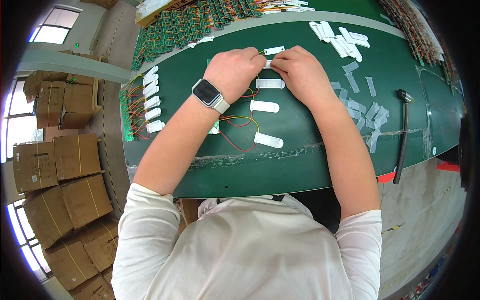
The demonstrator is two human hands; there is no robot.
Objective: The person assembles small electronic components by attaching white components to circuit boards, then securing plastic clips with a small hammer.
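My left hand [234,70] and my right hand [301,72] meet at the far middle of the green table, fingers closed from both sides on a small white plastic strip [268,64]. The fingers hide most of it. Just beyond lies a flat white strip [274,50] on a yellow wire. Toward me lie a white plastic housing with a dotted face [270,83], another white housing [265,106] and a third, tilted one [268,140]. Red and yellow wires run from these to a green circuit board [214,128], mostly covered by my left hand and wrist.
A finished-looking row of white housings [152,102] wired to a green board [126,115] lies left. Loose white covers [342,40], clear film pieces [372,117] and a hammer [403,135] lie right. Many circuit boards [175,32] line the far edge; cartons [75,155] stand left.
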